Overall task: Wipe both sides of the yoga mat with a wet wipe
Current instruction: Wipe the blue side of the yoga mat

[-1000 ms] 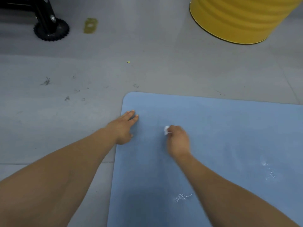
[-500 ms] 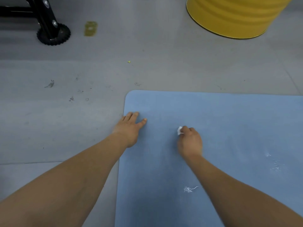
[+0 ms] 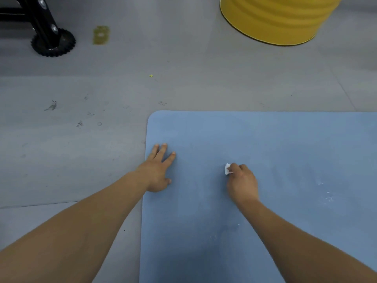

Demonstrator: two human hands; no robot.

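Note:
A light blue yoga mat (image 3: pixel 285 150) lies flat on the grey floor and fills the right and lower part of the view. My left hand (image 3: pixel 158 170) rests flat on the mat near its left edge, fingers straight and spread. My right hand (image 3: pixel 241 182) sits on the mat to the right of it, fingers curled around a small crumpled white wet wipe (image 3: pixel 227 168) that sticks out at the fingertips and touches the mat. Faint white marks (image 3: pixel 328 196) show on the mat at the right.
A large yellow drum (image 3: pixel 279 17) stands on the floor at the back right. A black stand foot (image 3: pixel 52 41) is at the back left, with a yellowish scrap (image 3: pixel 101 35) beside it. Dark scuffs (image 3: pixel 52 106) and a tiny yellow crumb (image 3: pixel 150 75) mark the grey floor.
My right hand with the wipe has slid to the right across the mat. My left hand has moved further onto the mat's left edge.

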